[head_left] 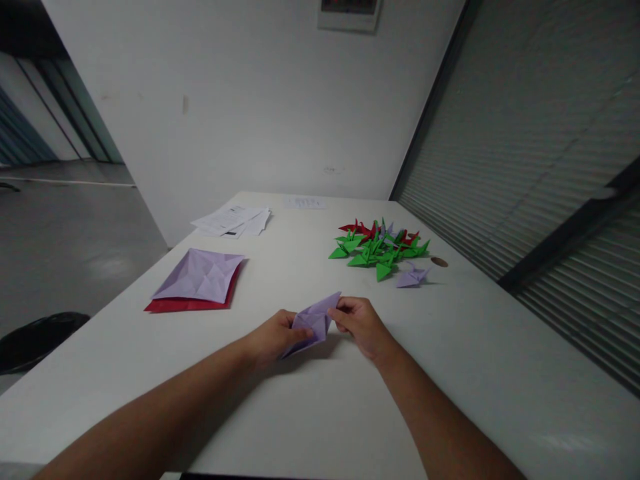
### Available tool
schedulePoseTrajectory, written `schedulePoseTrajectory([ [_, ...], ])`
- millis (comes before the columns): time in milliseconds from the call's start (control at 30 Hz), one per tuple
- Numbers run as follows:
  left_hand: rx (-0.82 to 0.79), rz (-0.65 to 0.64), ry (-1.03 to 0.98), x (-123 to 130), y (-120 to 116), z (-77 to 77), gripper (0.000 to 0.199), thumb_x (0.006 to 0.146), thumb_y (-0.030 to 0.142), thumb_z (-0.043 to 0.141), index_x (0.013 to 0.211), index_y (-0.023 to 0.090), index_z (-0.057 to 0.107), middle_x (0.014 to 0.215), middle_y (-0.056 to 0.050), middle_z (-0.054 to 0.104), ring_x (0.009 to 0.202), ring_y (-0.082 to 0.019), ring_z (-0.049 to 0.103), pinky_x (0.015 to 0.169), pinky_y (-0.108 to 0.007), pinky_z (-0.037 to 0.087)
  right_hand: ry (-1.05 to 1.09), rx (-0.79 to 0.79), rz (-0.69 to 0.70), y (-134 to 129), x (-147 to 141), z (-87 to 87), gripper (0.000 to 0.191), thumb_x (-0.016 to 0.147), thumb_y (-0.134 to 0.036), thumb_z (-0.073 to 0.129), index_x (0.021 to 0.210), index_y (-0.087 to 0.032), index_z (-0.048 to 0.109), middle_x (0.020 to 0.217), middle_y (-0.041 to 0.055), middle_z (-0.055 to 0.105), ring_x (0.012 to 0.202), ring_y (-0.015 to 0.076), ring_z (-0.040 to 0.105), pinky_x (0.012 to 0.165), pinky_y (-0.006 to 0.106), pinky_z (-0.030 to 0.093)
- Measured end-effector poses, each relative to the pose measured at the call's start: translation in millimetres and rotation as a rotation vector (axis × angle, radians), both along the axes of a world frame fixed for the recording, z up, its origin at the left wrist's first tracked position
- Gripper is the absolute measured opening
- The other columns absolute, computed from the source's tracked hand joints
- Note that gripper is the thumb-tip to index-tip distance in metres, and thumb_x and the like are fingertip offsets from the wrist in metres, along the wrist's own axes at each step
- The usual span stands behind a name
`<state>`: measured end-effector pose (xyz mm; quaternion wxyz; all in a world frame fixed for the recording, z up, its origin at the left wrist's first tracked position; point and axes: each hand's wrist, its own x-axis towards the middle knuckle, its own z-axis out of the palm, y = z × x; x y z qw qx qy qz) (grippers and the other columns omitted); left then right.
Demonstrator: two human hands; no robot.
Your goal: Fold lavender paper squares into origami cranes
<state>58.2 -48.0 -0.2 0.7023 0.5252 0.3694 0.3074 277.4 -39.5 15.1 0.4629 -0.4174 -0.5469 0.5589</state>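
Observation:
Between my two hands, just above the table, is a partly folded sheet of purple origami paper. My left hand grips its left side, with the thumb lying across the top of the folds. At the upper right edge, my right hand pinches the paper between thumb and fingers. The fingers beneath the paper are mostly hidden. Beyond my right hand a finished purple paper crane rests on the table.
Green, red and purple paper cranes lie heaped at the back right, near a round table hole. Creased purple sheets sit on red paper at left. Printed papers lie behind them. Blinds flank the white table.

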Motion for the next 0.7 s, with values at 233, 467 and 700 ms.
schedulePoseTrajectory([
  [233, -0.104, 0.139, -0.17, 7, 1, 5.8, 0.034, 0.063, 0.029, 0.089, 0.089, 0.012, 0.075, 0.08, -0.007, 0.072, 0.067, -0.017, 0.062, 0.065, -0.026, 0.045, -0.066, -0.037, -0.012, 0, -4, -0.9, 0.039, 0.07, -0.049, 0.081, 0.064, -0.017, 0.06, 0.052, -0.006, 0.046, 0.044, 0.0073, 0.037, 0.044, 0.023, 0.023],
  [467, -0.115, 0.292, -0.133, 6, 6, -3.3, 0.035, 0.064, 0.035, 0.089, 0.082, 0.01, 0.072, 0.069, -0.006, 0.07, 0.057, -0.014, 0.059, 0.055, -0.024, 0.039, -0.239, 0.216, -0.198, 1, -7, -7.5, 0.025, 0.079, -0.04, 0.074, 0.088, -0.02, 0.062, 0.069, -0.0025, 0.054, 0.051, 0.0109, 0.044, 0.047, 0.024, 0.034],
  [700, -0.062, 0.444, -0.125, 2, 14, -7.8, 0.041, 0.065, 0.039, 0.088, 0.088, 0.009, 0.073, 0.069, -0.005, 0.069, 0.057, -0.015, 0.059, 0.055, -0.025, 0.039, -0.587, 0.797, 0.061, -8, -9, -9.3, 0.047, 0.085, -0.008, 0.057, 0.129, -0.025, 0.059, 0.124, 0.0104, 0.062, 0.055, 0.0097, 0.045, 0.059, 0.028, 0.047],
])
